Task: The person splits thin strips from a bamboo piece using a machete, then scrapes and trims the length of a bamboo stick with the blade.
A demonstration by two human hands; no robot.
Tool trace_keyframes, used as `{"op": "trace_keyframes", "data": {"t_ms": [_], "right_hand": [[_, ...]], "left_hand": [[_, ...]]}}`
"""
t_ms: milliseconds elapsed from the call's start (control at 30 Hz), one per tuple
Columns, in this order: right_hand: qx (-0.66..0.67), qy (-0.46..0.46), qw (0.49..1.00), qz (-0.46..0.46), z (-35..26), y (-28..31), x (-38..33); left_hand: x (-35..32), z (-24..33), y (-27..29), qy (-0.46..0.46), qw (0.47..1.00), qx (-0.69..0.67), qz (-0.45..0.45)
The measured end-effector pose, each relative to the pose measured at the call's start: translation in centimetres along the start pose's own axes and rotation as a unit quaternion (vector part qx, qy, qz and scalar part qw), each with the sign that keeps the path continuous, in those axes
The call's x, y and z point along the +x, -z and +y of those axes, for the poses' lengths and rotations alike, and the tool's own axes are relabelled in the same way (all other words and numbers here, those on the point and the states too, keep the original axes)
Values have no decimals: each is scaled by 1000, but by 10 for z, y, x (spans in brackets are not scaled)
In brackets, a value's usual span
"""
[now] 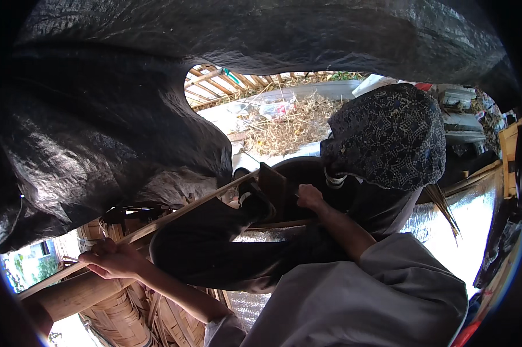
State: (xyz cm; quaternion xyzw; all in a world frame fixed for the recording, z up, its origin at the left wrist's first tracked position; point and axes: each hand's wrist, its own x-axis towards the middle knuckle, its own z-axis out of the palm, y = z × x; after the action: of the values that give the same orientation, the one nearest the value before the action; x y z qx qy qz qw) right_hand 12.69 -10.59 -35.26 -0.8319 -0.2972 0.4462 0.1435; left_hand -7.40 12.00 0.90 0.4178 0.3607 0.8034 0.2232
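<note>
My left hand [115, 258] is closed around a long split bamboo strip [177, 214] at the lower left. The strip slants up to the right across my dark trouser leg [197, 243]. My right hand [310, 197] is a fist around the handle of a broad, dark-bladed knife [276, 188]. Its blade is in shadow beside the strip's far end; whether they touch I cannot tell. A foot in a dark sandal [255, 202] is just below the blade.
A thick bamboo pole [81, 298] and woven bamboo baskets [119, 318] stand at the lower left. Black plastic sheeting [99, 115] hangs overhead and left. A rounded dark patterned cloth [388, 136] is at the right. Dry shavings [298, 124] lie beyond, with a slatted bamboo frame [214, 84].
</note>
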Motion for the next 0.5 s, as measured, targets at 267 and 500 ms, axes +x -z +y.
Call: {"op": "trace_keyframes", "data": {"t_ms": [267, 500], "right_hand": [[12, 39, 998, 37, -31, 4, 11], [17, 18, 1000, 14, -24, 6, -4]], "left_hand": [[0, -2, 0, -11, 1000, 13, 3], [12, -9, 16, -20, 998, 25, -45]]}}
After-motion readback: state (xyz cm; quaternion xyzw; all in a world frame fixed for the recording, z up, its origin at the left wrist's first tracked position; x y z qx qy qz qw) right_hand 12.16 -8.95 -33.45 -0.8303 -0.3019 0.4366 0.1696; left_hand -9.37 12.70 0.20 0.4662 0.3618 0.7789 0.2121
